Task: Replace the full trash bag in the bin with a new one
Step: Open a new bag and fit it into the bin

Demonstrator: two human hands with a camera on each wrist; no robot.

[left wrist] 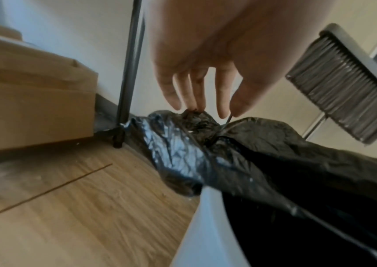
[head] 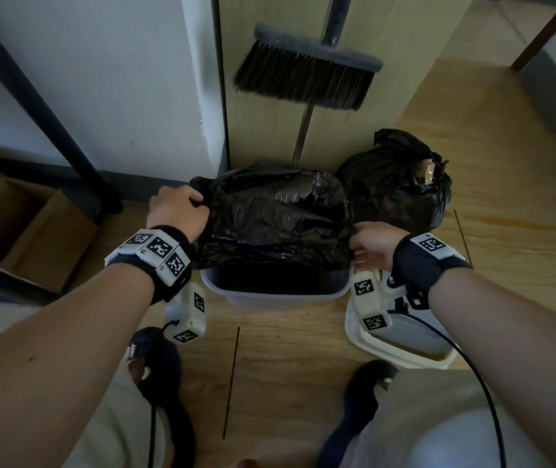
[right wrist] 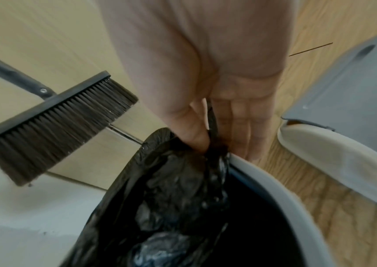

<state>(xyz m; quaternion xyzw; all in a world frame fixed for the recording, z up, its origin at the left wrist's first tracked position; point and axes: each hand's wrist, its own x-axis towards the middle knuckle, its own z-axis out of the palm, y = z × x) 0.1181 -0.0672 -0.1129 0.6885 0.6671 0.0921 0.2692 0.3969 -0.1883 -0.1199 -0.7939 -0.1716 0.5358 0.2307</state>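
Both hands pinch new bag over wooden floor.

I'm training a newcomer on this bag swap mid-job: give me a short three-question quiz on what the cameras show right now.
1. True or false: the full trash bag is still inside the bin.
2. Which hands hold the new bag? A) left only B) right only C) both
3. Fill in: the bin lid lies on the ____.

Key:
1. False; it sits on the floor beside the bin.
2. C; left hand and right hand pinch opposite edges.
3. floor.
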